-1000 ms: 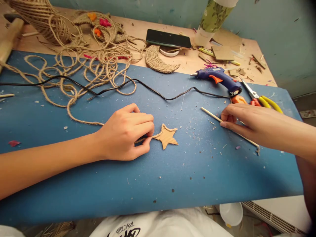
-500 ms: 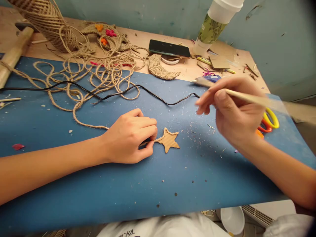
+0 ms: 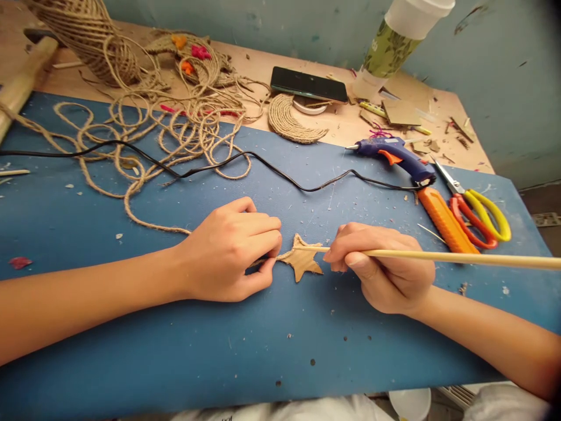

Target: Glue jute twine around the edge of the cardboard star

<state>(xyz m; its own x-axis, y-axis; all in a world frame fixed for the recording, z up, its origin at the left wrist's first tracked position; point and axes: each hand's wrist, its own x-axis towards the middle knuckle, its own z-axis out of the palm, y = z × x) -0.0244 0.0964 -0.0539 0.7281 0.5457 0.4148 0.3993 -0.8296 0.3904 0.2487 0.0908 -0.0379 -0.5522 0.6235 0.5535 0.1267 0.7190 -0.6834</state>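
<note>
A small cardboard star lies on the blue mat between my hands, with twine along its upper left edge. My left hand rests on the mat just left of the star, its thumb and fingers closed on that twine; the strand trails out behind the wrist to a tangle. In my right hand is a thin wooden stick, held like a pen. The stick's tip reaches over the star, at or close to the twine; whether it touches cannot be made out.
Beyond my right hand lie a blue glue gun with a black cord, an orange utility knife and scissors. Tangled twine, a phone, a twine-covered crescent and a cup sit toward the back.
My right hand has come down and left, bringing the stick's tip over the star. The glue gun and scissors now show fully. My left hand keeps its hold on the twine.
</note>
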